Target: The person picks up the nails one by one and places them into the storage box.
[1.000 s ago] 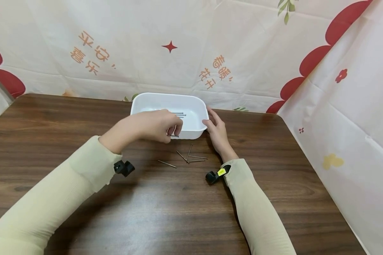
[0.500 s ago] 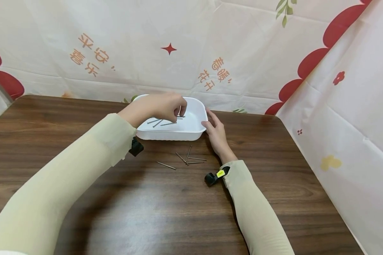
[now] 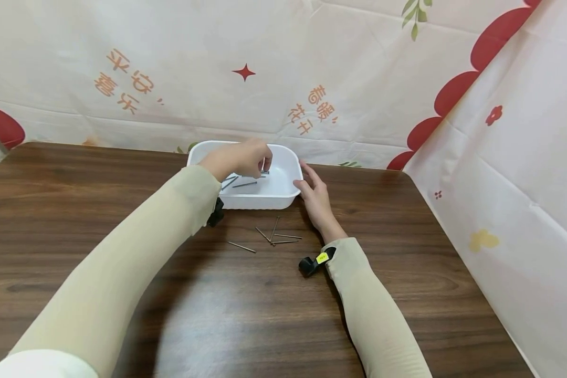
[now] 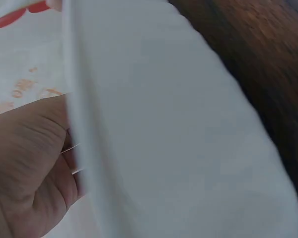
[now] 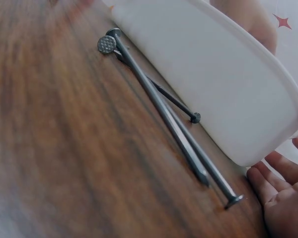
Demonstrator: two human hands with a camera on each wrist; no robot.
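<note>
A white plastic basin (image 3: 260,202) stands at the back of the table, with several nails (image 3: 244,185) lying in it. My left hand (image 3: 245,157) is down inside the basin, its fingers curled and pointing right, pinching a nail; thin bright shafts show by the fingers in the left wrist view, partly hidden behind the basin wall (image 4: 179,124). My right hand (image 3: 317,197) holds the basin's right end, thumb at the rim and fingers along the outside. In front of the basin lie several loose nails (image 5: 159,104), most crossing in a small cluster.
One nail (image 3: 241,247) lies apart, left of the cluster on the brown wooden table (image 3: 245,315). Close behind the basin hangs a printed white cloth (image 3: 179,63), which also runs along the right side.
My left hand has carried a nail from in front of the basin over its front rim and down inside. My right hand has stayed on the basin's right end.
</note>
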